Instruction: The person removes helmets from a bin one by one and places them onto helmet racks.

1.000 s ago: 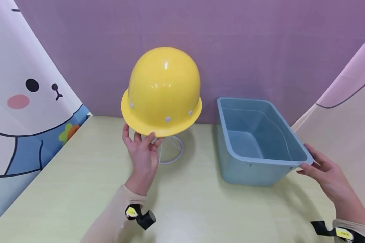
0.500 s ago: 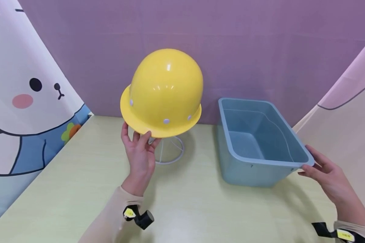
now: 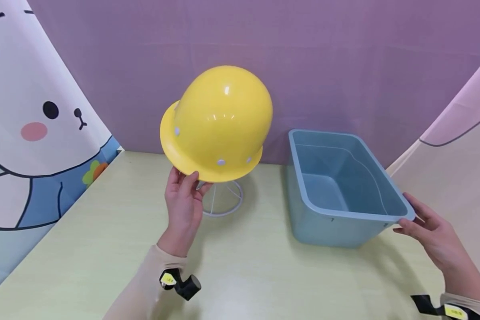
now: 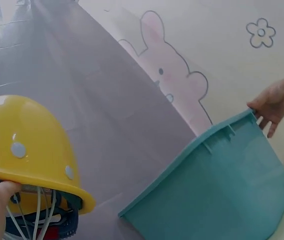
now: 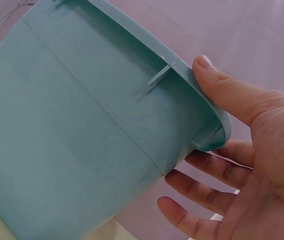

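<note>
A yellow hard hat (image 3: 224, 120) is tilted in the head view, with its wider brim toward the left. My left hand (image 3: 182, 200) pinches the near brim, thumb outside and fingers under it. Straps and a dark inner band (image 4: 57, 220) show beneath the shell in the left wrist view. Below the hat is a white wire stand (image 3: 233, 211) with a ring base; whether the hat touches it is hidden. At the right, my right hand (image 3: 434, 235) holds the near right corner of a blue-grey plastic bin (image 3: 344, 229), thumb against the rim and fingers beneath.
The pale table (image 3: 244, 280) meets a purple cloth backdrop (image 3: 324, 66) behind the hat and bin. Cartoon-printed sheets stand at the left (image 3: 28, 155) and right (image 3: 460, 155). Both wrists carry black camera straps.
The hard hat has turned and tipped, its crown leaning right and more brim showing at the left. My left fingers have shifted slightly along the brim. The right hand stays on the bin corner.
</note>
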